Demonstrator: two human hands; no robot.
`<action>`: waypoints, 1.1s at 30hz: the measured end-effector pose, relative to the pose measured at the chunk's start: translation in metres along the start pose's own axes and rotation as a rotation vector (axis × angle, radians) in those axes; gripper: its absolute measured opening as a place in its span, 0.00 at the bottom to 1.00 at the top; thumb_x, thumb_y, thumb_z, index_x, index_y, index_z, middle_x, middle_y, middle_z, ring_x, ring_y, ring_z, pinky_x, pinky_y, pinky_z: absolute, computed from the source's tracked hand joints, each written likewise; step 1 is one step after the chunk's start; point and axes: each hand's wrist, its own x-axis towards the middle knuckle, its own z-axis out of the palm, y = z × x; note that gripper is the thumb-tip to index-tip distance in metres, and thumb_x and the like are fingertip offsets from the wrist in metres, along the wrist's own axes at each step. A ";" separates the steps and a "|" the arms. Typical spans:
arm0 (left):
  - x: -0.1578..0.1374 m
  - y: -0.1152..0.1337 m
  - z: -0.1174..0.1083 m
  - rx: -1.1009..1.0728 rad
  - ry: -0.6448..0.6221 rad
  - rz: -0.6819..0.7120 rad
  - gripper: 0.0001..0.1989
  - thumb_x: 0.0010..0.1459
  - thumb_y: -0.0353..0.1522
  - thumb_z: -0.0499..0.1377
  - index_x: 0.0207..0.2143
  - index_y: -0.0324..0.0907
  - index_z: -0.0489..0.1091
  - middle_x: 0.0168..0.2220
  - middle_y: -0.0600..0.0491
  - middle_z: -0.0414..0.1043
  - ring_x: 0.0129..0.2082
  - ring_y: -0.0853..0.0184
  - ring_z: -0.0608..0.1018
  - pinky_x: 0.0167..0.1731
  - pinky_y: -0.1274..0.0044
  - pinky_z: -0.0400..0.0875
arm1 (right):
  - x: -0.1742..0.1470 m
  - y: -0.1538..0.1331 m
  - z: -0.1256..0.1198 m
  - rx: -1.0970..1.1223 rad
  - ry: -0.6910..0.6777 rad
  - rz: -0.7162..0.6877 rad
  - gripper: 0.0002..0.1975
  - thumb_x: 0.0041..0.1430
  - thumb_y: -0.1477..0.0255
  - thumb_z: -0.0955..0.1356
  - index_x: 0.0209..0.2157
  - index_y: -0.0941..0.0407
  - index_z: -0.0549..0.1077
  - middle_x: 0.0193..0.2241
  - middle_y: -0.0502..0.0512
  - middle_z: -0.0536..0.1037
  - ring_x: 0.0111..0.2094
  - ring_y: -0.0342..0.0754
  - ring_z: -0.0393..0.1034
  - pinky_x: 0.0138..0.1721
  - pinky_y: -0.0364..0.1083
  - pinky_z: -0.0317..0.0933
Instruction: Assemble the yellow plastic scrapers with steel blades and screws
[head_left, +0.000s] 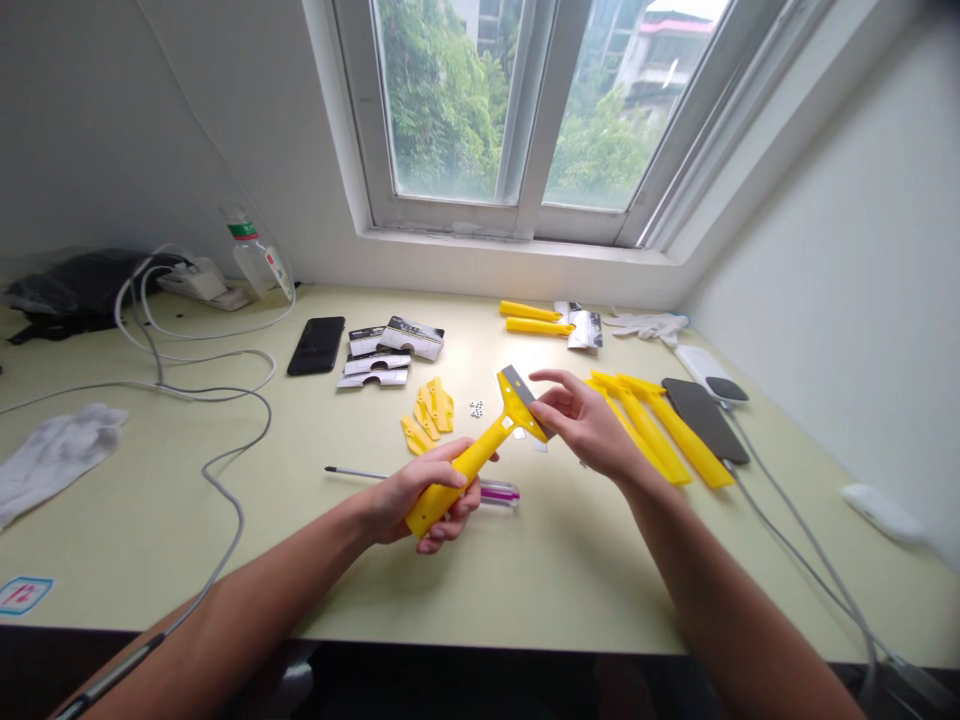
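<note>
My left hand (420, 495) is wrapped tight round the handle of a yellow scraper (480, 455), held just above the table (150, 520). My right hand (585, 425) pinches the scraper's metal blade (519, 388) at the head, fingers closed on it. A screwdriver (450, 484) lies under the left hand; more yellow scraper handles (660, 430) lie just right.

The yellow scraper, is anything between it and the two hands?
Nothing visible is. The left hand is wrapped around the handle of the yellow scraper, and the right hand has its fingertips right on the metal blade at the head. Both touch it directly, above the table.
</note>
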 end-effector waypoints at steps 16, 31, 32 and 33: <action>-0.008 0.025 -0.020 -0.099 0.265 0.349 0.20 0.58 0.34 0.52 0.53 0.43 0.58 0.28 0.57 0.60 0.17 0.75 0.63 0.11 0.85 0.57 | 0.031 -0.015 0.063 -0.830 -0.117 -0.130 0.14 0.64 0.66 0.61 0.41 0.55 0.76 0.33 0.56 0.80 0.36 0.49 0.73 0.39 0.47 0.62; -0.013 0.028 -0.019 -0.111 0.259 0.392 0.18 0.58 0.32 0.51 0.52 0.43 0.58 0.27 0.57 0.62 0.16 0.74 0.63 0.11 0.85 0.57 | 0.093 -0.010 0.106 -0.808 -0.173 0.120 0.13 0.56 0.66 0.66 0.42 0.56 0.74 0.37 0.59 0.81 0.38 0.52 0.75 0.32 0.43 0.59; -0.013 0.027 -0.019 -0.117 0.259 0.390 0.18 0.58 0.32 0.51 0.51 0.43 0.58 0.27 0.57 0.62 0.16 0.74 0.63 0.11 0.85 0.58 | 0.093 -0.009 0.102 -0.784 -0.160 0.128 0.13 0.57 0.66 0.65 0.41 0.56 0.74 0.36 0.58 0.81 0.37 0.50 0.75 0.31 0.43 0.59; -0.013 0.027 -0.019 -0.122 0.259 0.387 0.17 0.58 0.32 0.51 0.51 0.43 0.58 0.27 0.56 0.62 0.16 0.74 0.63 0.11 0.85 0.58 | 0.092 -0.009 0.097 -0.757 -0.151 0.133 0.12 0.57 0.66 0.65 0.40 0.56 0.75 0.35 0.57 0.81 0.35 0.49 0.74 0.30 0.42 0.58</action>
